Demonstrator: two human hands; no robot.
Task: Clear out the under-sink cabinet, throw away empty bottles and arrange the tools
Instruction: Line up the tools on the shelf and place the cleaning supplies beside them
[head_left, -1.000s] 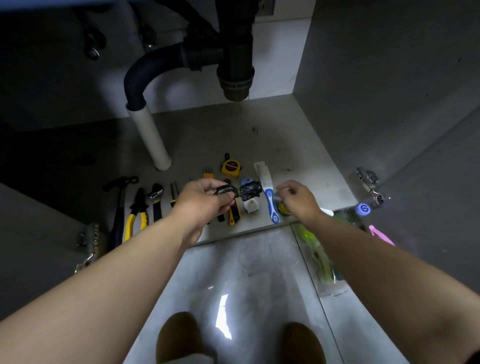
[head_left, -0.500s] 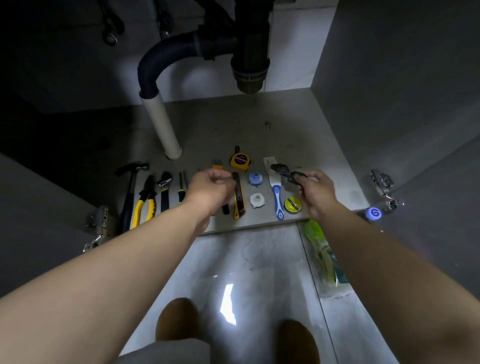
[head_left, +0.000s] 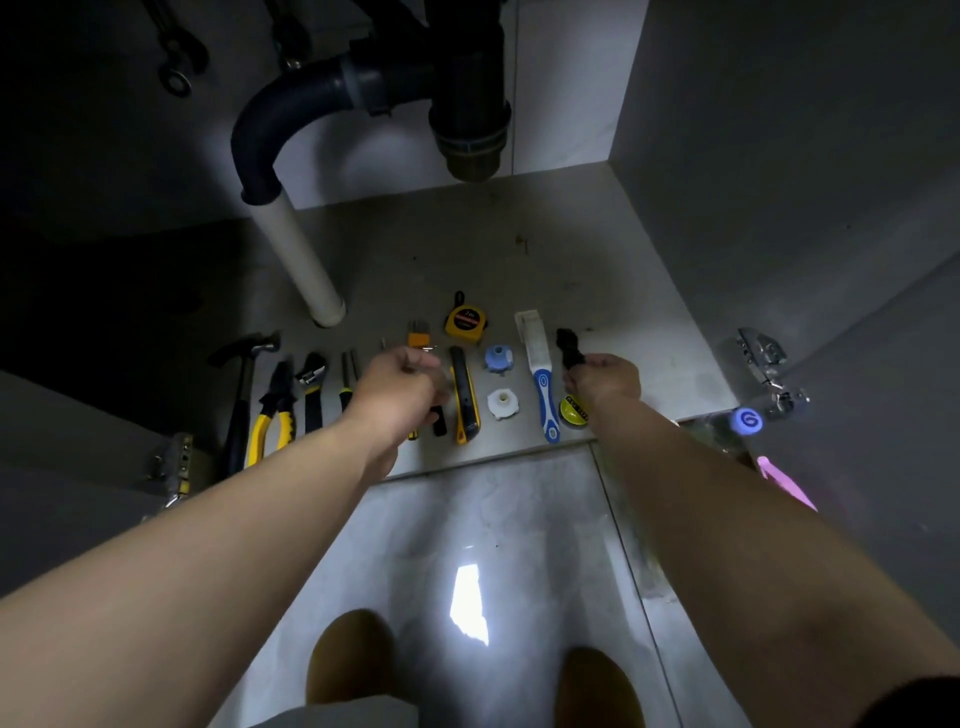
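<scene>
Holding the black lumpy thing (head_left: 567, 345) by its near end, the right hand (head_left: 605, 379) pinches it just right of the blue-and-white scraper (head_left: 537, 374). Half a second ago this thing was tipped sideways across the scraper's white end. Now it sits straight beside the scraper. Its long side runs the same way as the scraper, from the front of the cabinet floor (head_left: 623, 291) toward the back wall. Its free end points to the back. I cannot tell if it touches the floor.

The left hand (head_left: 400, 387) is well left of the scraper, fingers curled, beside the yellow-and-black utility knife (head_left: 464, 395). It has hardly moved, and I cannot tell if it holds anything. The two hands are apart.

The yellow tape measure (head_left: 466, 323), left of the scraper's far end, says "7m". The yellow tape roll (head_left: 573, 411), just right of the scraper's handle, has black letters too small to read. The blue cap (head_left: 747, 420), far right of the scraper, shows a white mark like a 6.
</scene>
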